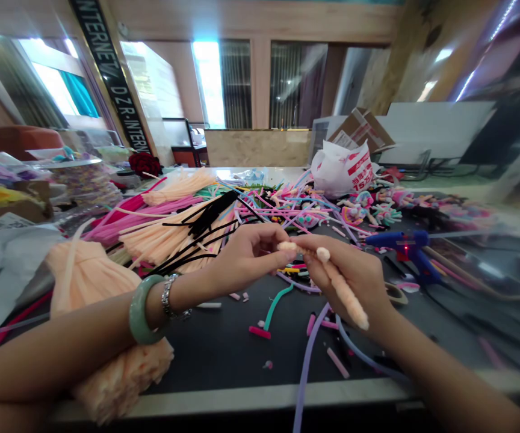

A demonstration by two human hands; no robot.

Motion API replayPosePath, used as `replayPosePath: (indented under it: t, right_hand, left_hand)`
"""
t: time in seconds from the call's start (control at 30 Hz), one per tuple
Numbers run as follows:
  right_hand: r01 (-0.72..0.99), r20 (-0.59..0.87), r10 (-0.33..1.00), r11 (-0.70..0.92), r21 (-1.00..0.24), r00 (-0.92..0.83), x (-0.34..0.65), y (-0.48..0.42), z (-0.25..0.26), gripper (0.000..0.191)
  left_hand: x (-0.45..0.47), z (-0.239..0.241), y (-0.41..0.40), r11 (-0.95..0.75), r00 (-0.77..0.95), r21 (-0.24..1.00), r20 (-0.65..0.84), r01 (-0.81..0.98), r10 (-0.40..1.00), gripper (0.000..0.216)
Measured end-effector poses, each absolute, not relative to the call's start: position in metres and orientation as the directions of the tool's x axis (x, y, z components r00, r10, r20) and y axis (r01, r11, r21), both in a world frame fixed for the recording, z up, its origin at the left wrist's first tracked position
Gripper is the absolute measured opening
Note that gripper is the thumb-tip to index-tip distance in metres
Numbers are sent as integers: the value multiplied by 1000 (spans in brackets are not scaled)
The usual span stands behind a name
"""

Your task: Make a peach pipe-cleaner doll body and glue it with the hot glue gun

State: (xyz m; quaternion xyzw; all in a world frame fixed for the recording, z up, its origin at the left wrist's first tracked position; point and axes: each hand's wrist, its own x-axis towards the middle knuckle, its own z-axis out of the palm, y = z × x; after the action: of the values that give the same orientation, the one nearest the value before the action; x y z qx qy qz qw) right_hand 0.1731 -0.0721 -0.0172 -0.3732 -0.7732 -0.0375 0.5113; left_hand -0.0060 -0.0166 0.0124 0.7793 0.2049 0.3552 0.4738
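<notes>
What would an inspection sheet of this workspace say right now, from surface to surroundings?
Surface: dark table with a pale front edge; scraps lie on it, and a purple strip crosses that edge.
Work piece: fuzzy peach stem, bent, held between both hands.
Clutter: peach bundle by the left forearm; pink stems and black stems heaped behind; white bag farther back.
Hands: left hand pinches one end; right hand grips the rest.
Cables: dark cord near the blue glue gun, red light lit.
Surroundings: cardboard box, curtains; other people: nothing seen.
</notes>
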Motion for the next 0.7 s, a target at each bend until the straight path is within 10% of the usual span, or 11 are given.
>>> replayPosePath:
  t: [0.47, 0.7]
  right_hand:
    - [576, 845, 476, 772, -269, -244, 170, -71, -21, 29]
    - [582, 870, 443, 774, -249, -217, 170, -71, -26, 32]
  left_hand:
    - [-8, 7, -12, -480, 685, 873, 403, -88, 607, 20]
    - [-8, 7, -21, -905, 546, 404, 732, 131, 406, 10]
